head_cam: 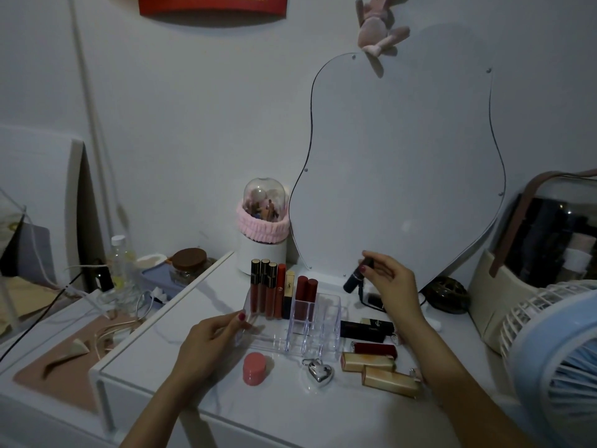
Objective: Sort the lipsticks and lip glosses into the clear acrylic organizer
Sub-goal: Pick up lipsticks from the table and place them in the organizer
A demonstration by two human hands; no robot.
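1. Two bare hands work over a white dressing table [151,360] seen from a head camera, in dim light.
2. At the table's middle stands the clear acrylic organizer with small square compartments [310,321]. Its back row already holds three tall lip glosses with gold caps [263,287], a red tube [280,291], a black and gold lipstick [288,299] and two dark red lipsticks [307,294], all upright.
3. Several front compartments look empty.
4. Right hand [392,286]: fingers pinch the top of a dark navy cylindrical lipstick [357,276], held tilted above the table, behind and to the right of the organizer and apart from it.
5. Left hand [213,341]: fingers curl round the organizer's near left corner, gripping it, probably to steady it.
6. Lying flat to the right of the organizer, not yet sorted: a black lipstick case [366,328], a red lipstick [376,349] and two gold rectangular lipsticks [381,371].
7. Handling, as a judgement: the tubes look light, rigid and smooth, so slippery; hold each near the cap end and lower it base first. The acrylic looks light and likely to slide, so bracing it makes sense.
8. Near the front edge sit a round pink jar [254,368] and a silver heart charm [318,371].
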